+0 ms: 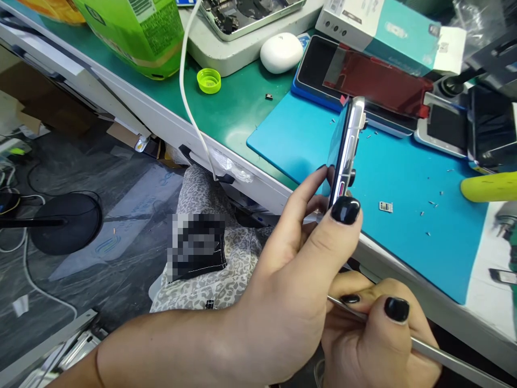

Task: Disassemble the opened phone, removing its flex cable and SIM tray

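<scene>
Left hand [299,269]: grip closed on phone [348,151], held edge-up above blue mat [404,215]. Right hand [375,334], just below: grip pinching metal tool [440,355].

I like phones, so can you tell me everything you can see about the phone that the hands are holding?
The phone is seen edge-on, stood upright over the blue mat. Its frame looks like shiny silver metal, with side buttons and a small dark slot near the bottom. The side facing left shows as a thin blue strip. The left hand grips its lower end, thumb pressed on the near edge and fingers behind. The right hand holds a thin metal tool below, not touching the phone.
</scene>
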Available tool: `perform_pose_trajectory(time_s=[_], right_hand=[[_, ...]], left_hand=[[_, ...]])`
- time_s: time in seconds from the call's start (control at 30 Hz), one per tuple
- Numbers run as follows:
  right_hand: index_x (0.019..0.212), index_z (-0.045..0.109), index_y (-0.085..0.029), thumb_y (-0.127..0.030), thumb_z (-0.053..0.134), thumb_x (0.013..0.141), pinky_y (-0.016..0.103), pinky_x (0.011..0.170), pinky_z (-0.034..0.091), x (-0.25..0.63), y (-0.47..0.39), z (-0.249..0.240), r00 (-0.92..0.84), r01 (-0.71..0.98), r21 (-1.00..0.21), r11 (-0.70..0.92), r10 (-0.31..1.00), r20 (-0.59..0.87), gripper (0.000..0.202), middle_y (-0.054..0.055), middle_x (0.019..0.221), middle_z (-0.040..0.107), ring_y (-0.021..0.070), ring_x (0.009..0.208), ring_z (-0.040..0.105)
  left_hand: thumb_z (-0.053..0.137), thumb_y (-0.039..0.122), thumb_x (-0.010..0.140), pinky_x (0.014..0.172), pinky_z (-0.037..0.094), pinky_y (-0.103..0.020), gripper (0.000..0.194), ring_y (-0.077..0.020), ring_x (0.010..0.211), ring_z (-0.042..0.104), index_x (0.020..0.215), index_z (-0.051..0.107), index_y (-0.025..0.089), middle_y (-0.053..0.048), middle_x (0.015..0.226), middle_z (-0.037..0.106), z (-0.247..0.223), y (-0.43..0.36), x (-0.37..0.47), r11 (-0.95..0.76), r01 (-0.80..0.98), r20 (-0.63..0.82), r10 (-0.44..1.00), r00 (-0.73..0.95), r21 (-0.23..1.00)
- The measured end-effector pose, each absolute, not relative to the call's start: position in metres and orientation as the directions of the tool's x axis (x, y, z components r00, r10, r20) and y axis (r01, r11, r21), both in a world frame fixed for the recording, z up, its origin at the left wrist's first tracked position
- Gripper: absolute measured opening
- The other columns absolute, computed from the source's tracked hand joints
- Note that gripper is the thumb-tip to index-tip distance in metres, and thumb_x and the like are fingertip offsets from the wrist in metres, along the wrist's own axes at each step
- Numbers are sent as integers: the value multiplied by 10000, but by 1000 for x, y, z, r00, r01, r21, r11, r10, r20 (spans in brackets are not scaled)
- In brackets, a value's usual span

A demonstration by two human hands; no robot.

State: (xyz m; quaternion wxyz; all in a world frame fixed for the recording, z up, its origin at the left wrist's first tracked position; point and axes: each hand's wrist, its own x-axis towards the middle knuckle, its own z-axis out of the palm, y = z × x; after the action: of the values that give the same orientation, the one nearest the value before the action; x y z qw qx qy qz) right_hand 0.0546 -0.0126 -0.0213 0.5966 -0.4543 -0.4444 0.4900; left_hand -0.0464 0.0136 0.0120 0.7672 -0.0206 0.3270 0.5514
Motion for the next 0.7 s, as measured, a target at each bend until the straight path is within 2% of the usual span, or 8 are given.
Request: perform_pose_trajectory(time_s=[0.1,0.2,0.27,0.37,0.47,0.7], right_hand=[[737,616,-154,-208,480,959,229,351,457,55,-14,-20,143,-181,-979,96,987,70,267,23,603,663,144,463,596],[741,598,-155,-169,460,957,254,393,490,55,-18,-18,175,-152,-979,137,978,110,256,17,593,655,154,486,606],[747,589,-153,-139,476,940,275,415,499,54,-20,-17,203,-99,-979,180,966,158,225,15,615,659,165,515,621],[747,592,-147,-141,526,929,317,475,498,51,-23,-14,233,-5,-973,232,946,224,194,20,675,675,165,530,617],[732,593,-166,-137,554,930,354,545,499,45,-24,-11,253,78,-973,217,940,230,204,9,698,661,165,551,598],[696,577,-167,-150,589,914,335,489,459,40,-26,-10,291,142,-970,199,928,233,219,7,692,636,152,524,566]], left_hand=[[693,548,769,493,435,-133,456,-130,779,580,1165,653,326,-6,1027,627,11,15,-49,440,-838,-581,791,191,324],[578,609,816,533,483,-159,511,-173,845,621,1151,676,236,-52,993,676,7,19,-53,474,-827,-574,783,239,303],[491,610,860,653,547,-205,538,-192,890,651,1132,693,193,-73,1045,700,3,24,-56,473,-843,-508,808,299,256],[400,554,925,797,566,-258,518,-189,962,663,1151,682,182,-70,1255,652,-2,30,-59,443,-873,-421,845,330,203],[350,517,950,780,571,-258,516,-188,971,672,1195,652,177,-80,1307,624,-2,32,-59,432,-880,-409,852,326,198],[350,529,947,757,567,-246,530,-168,912,673,1184,657,168,-95,1287,631,-1,31,-58,430,-877,-403,856,323,212]])
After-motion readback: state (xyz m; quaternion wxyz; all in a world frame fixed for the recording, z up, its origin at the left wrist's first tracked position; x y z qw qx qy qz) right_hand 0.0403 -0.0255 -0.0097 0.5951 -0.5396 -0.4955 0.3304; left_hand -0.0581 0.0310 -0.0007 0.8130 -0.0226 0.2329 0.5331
